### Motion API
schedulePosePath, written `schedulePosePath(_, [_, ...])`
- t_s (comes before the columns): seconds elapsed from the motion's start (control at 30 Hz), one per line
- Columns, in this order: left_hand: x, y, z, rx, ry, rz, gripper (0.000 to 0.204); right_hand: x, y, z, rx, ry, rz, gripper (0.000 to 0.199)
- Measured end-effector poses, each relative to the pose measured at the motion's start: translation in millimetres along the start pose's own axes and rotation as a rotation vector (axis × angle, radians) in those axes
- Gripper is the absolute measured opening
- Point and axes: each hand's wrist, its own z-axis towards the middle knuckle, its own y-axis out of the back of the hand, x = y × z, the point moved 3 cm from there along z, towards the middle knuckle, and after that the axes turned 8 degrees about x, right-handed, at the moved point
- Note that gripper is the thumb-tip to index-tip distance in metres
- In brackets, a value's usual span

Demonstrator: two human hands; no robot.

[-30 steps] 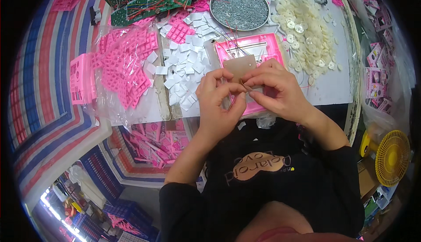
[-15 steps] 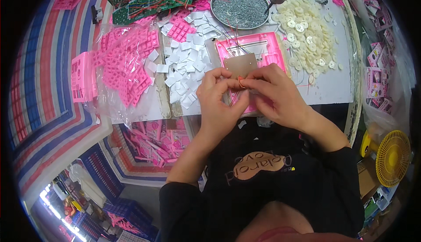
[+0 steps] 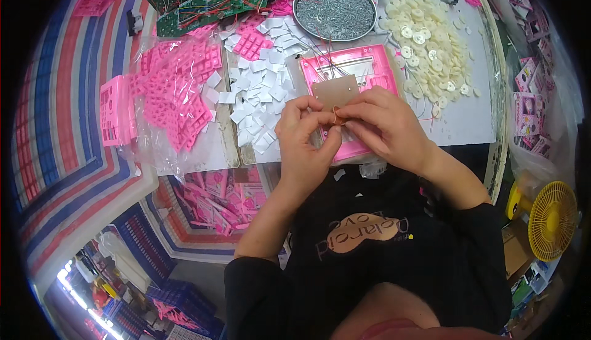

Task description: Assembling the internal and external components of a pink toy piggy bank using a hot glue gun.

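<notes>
so left hand (image 3: 309, 140) and right hand (image 3: 394, 127) are both pinched nearly closed on a thin orange wire (image 3: 335, 113) over the pink case (image 3: 383, 74)

Beneath the grip, a glossy pink plastic case (image 3: 383, 69); just ahead, matt brown board (image 3: 335, 91); farther ahead, shiny metal bits (image 3: 334, 11); rightward, smooth plastic discs (image 3: 425, 47).
</notes>
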Motion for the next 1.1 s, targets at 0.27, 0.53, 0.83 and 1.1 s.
schedulePosePath(0.27, [0.1,-2.7,-4.0,-0.006,0.023,-0.094,0.013,-0.8,-1.6,-2.3,-0.050,-0.027,0.002,0.019])
schedulePosePath(0.53, [1.1,0.8,-4.8,-0.003,-0.002,-0.013,0.016,6.6,-5.5,-2.8,-0.138,0.148,-0.201,0.020])
schedulePosePath(0.83, [3.4,16.5,6.4,0.398,0.586,-0.677,0.015,5.9,-5.2,-3.1,-0.082,0.293,-0.213,0.023])
schedulePosePath(1.1, [-8.0,21.1,20.0,0.468,0.196,-0.129,0.023,8.6,-7.7,-9.0,-0.083,0.273,-0.374,0.019])
